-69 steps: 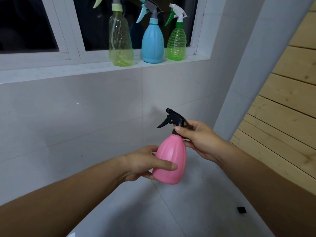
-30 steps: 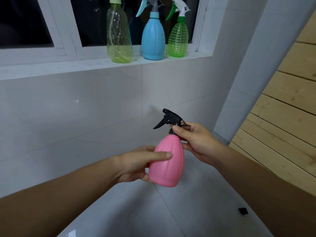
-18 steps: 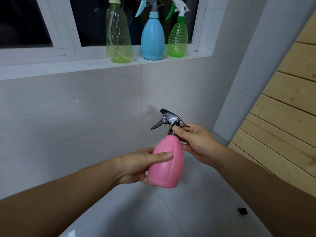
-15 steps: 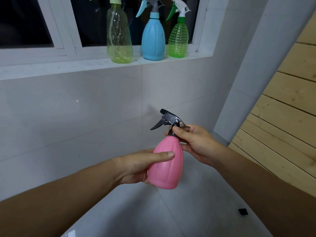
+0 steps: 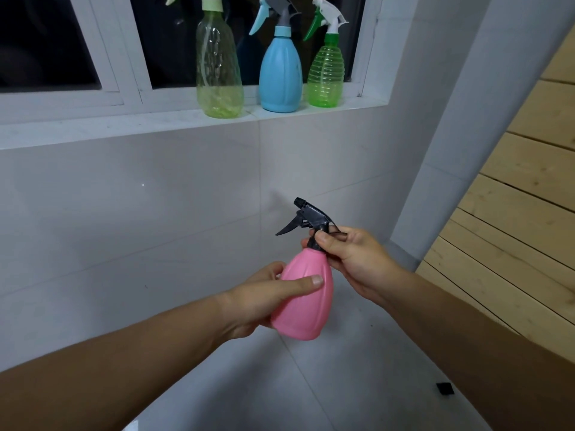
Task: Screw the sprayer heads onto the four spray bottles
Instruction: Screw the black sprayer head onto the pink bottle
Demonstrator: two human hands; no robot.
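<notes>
I hold a pink spray bottle (image 5: 306,301) in front of me, slightly tilted. My left hand (image 5: 264,298) wraps its belly from the left. My right hand (image 5: 351,259) pinches the collar of the black sprayer head (image 5: 306,217) on its neck, trigger pointing left. On the windowsill (image 5: 124,127) stand three bottles with sprayer heads on: a tall clear yellow-green bottle (image 5: 219,70), a blue bottle (image 5: 281,73) with a grey and blue head, and a small ribbed green bottle (image 5: 326,77) with a white and green head.
A white tiled wall (image 5: 155,213) runs below the sill, with grey floor tiles (image 5: 326,384) underneath. Light wooden slats (image 5: 513,228) rise on the right beside a grey pillar (image 5: 451,135). A small black object (image 5: 445,388) lies on the floor at lower right.
The black sprayer head has turned a little on the pink bottle's neck under my right fingers. The bottle has shifted slightly, and both hands keep their hold.
</notes>
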